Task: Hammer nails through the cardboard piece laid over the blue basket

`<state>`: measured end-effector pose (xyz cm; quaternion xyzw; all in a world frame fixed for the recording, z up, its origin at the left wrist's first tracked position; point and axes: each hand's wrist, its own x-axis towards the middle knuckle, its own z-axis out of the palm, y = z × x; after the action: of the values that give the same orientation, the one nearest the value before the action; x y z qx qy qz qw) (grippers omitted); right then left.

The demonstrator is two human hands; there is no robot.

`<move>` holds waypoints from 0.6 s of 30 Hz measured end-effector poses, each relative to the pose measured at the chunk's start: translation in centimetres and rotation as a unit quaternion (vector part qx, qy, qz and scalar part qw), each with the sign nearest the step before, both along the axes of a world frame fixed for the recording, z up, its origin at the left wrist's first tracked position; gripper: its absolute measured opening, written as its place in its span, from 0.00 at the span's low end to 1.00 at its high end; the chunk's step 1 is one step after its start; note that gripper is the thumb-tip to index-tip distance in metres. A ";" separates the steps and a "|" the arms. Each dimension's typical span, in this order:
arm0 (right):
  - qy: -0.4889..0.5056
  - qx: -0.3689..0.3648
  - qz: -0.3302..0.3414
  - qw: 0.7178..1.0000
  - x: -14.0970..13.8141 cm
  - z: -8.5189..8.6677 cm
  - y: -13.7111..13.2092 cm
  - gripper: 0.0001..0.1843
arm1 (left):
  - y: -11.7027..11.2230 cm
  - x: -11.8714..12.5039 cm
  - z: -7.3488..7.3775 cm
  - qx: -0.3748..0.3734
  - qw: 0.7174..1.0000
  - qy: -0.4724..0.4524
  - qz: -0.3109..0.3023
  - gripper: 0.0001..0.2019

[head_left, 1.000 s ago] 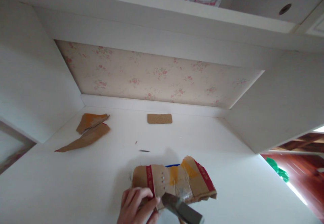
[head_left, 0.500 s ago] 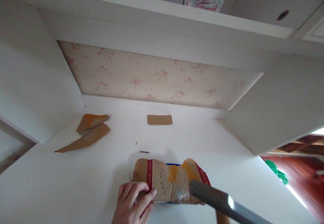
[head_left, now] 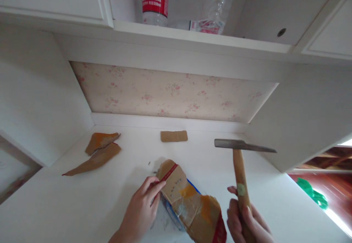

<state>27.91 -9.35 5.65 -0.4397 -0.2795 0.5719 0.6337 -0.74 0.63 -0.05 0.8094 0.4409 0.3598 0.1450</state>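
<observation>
My left hand [head_left: 145, 202] pinches the left edge of a torn piece of brown cardboard [head_left: 189, 208] with red tape stripes and orange stains. A row of small nails [head_left: 176, 187] stands in the cardboard near my fingers. Beneath it, a blue-edged object [head_left: 173, 213] shows in part; its kind is hidden. The cardboard slants down toward the lower right. My right hand [head_left: 244, 217] is wrapped round the wooden handle of a hammer [head_left: 239, 169]. The hammer stands upright, right of the cardboard, its long metal head at the top and apart from it.
Torn cardboard scraps [head_left: 101, 147] lie at the left of the white surface [head_left: 82, 206], and a small perforated cardboard strip [head_left: 174, 136] lies at the back. Overhead, a shelf [head_left: 203, 39] holds a red-labelled bottle [head_left: 155, 1] and a clear bottle [head_left: 216, 8]. White panels flank both sides.
The cardboard has turned clockwise, its right end now nearer me. The hammer has swung up from over the cardboard to upright at the right, and my right hand has come into view.
</observation>
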 end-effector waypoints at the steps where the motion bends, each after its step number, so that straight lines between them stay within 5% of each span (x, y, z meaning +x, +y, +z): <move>1: 0.028 0.011 0.014 0.999 0.1 -0.1 0.9 0.25 | 0.0 0.4 0.1 -0.003 1.000 -0.005 -0.002 0.18; 9: 0.081 0.030 0.063 0.994 2.5 -1.4 6.2 0.25 | 2.6 2.1 0.8 -0.068 0.996 0.003 -0.063 0.21; 14: -0.039 -0.004 0.050 0.998 3.4 -2.0 7.3 0.24 | 5.4 -0.9 -0.5 -0.049 0.997 -0.004 0.053 0.15; 18: 0.028 -0.014 0.088 0.996 3.9 -4.5 7.5 0.19 | 6.7 -3.4 -2.0 -0.048 0.994 0.010 0.099 0.18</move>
<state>31.82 -1.82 1.13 -0.4062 -0.2916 0.6411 0.5822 -4.13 7.37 -2.03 0.7577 0.5370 0.3423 0.1429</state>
